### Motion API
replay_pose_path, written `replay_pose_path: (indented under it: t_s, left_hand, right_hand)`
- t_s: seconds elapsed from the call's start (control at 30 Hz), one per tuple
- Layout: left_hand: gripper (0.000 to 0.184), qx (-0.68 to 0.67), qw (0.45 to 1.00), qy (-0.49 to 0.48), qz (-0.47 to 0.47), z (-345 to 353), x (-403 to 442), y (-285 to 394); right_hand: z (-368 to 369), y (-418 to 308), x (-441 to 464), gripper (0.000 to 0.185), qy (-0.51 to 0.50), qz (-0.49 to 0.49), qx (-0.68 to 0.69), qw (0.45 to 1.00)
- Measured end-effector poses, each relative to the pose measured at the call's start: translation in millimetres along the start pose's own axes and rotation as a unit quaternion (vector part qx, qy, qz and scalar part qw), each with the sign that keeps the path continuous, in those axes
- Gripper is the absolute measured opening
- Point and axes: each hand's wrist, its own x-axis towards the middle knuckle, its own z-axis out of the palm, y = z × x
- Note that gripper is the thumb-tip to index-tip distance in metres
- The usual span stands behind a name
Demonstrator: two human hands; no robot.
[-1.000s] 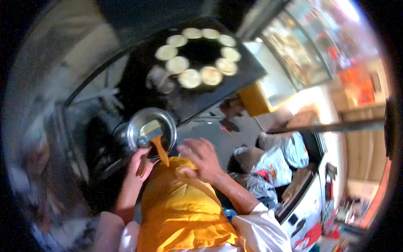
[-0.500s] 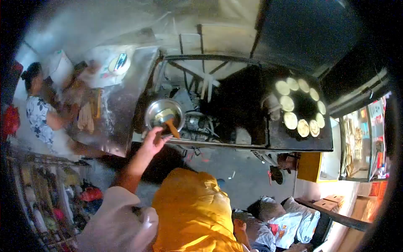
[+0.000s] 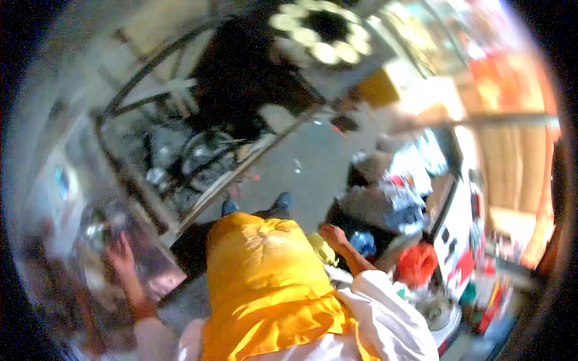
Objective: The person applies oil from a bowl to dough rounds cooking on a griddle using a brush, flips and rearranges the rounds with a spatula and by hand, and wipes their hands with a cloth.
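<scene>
My left hand is over the metal table at the left, smeared by motion. Just beyond its fingers is a shiny, blurred shape that looks like the metal bowl; whether the hand touches it I cannot tell. My right hand hangs low at my right side with curled fingers. A yellow cloth-like thing lies right beside it, and whether the fingers hold anything is hidden. The yellow apron covers my front.
Round flatbreads form a ring on the dark griddle at the top. The open metal frame of the stove stands ahead, its edge near my shoes. White sacks and a red bundle are at the right.
My view has swung to the right. My left hand has left the stove edge and moved over the left table; the bowl is no longer on the stove frame. My right hand shows more fully.
</scene>
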Motion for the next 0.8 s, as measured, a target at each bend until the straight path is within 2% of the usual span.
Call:
replay_pose_path:
  t_s: [0.03,0.07,0.1,0.17,0.23,0.27,0.33,0.37,0.4,0.43,0.47,0.53,0.57,0.6,0.67,0.7,0.77,0.8]
  left_hand:
    - [0.061,0.014,0.998,0.041,0.053,21.2,-24.3,-15.8]
    - [0.062,0.048,0.998,0.006,0.040,22.5,-50.3,-32.0]
    - [0.063,0.079,0.996,-0.028,0.037,15.7,-73.7,-36.4]
    - [0.063,0.318,0.945,-0.076,0.025,-34.9,-77.9,-42.1]
    - [0.055,0.473,0.873,0.117,-0.010,10.3,-115.2,-79.7]
    - [0.055,0.480,0.871,0.098,-0.019,16.4,-114.4,-97.1]
    - [0.047,0.716,0.688,0.112,0.014,6.9,-104.2,-131.2]
    - [0.047,0.723,0.684,0.089,0.011,-22.5,-77.9,-145.1]
    - [0.044,0.804,0.564,-0.079,0.173,-65.3,-39.4,-157.5]
    - [0.041,0.818,0.406,-0.243,0.329,-78.9,-16.0,-174.1]
    - [0.041,0.810,0.403,-0.265,0.333,-51.6,-31.2,-199.3]
    - [0.041,0.753,0.560,-0.329,0.108,6.1,-98.3,-255.9]
    - [0.041,0.665,0.618,-0.407,0.102,37.8,-143.5,-291.6]
    - [0.041,0.771,0.531,-0.352,0.009,82.8,-183.0,-315.0]
    - [0.030,0.768,0.538,-0.339,-0.078,128.1,-230.0,-368.6]
    - [0.030,0.763,0.534,-0.357,-0.077,136.2,-235.7,-396.4]
    - [0.011,0.741,0.464,-0.484,-0.036,149.2,-243.4,-442.2]
    - [0.011,0.735,0.462,-0.495,-0.032,157.3,-254.2,-462.2]
  right_hand:
    - [34.5,65.1,12.3,0.032,0.013,-0.077,-0.081,0.994]
    - [4.2,-14.9,-13.5,0.032,0.001,0.099,-0.008,0.995]
    - [-2.2,-32.0,-24.6,0.032,0.007,0.094,-0.012,0.995]
    - [10.0,-37.6,-34.6,0.032,0.022,0.097,-0.006,0.995]
    - [21.6,-32.0,-42.9,0.032,0.062,0.078,0.061,0.993]
    - [24.2,-28.7,-44.6,0.032,0.080,0.089,0.070,0.990]
    - [29.4,-21.1,-46.6,0.034,0.019,0.052,0.075,0.996]
    - [31.4,-22.3,-50.1,0.034,0.038,0.065,0.084,0.994]
    - [28.7,-26.7,-57.0,0.036,0.054,0.065,0.104,0.991]
    - [24.6,-28.4,-65.8,0.037,0.071,0.065,0.124,0.988]
    - [19.3,-27.8,-74.8,0.037,0.091,0.074,0.132,0.984]
    - [12.5,-22.3,-91.4,0.038,0.118,0.107,0.151,0.976]
    - [12.6,-13.2,-100.2,0.038,0.139,0.112,0.178,0.968]
    - [12.8,-1.8,-107.8,0.038,0.156,0.116,0.184,0.964]
    - [15.0,30.2,-124.8,0.039,0.102,0.150,0.140,0.973]
    - [28.8,56.6,-130.4,0.039,0.130,0.169,0.163,0.963]
    - [54.8,95.0,-150.6,0.040,0.187,0.191,0.211,0.940]
    - [58.9,109.6,-160.1,0.041,0.220,0.194,0.234,0.927]
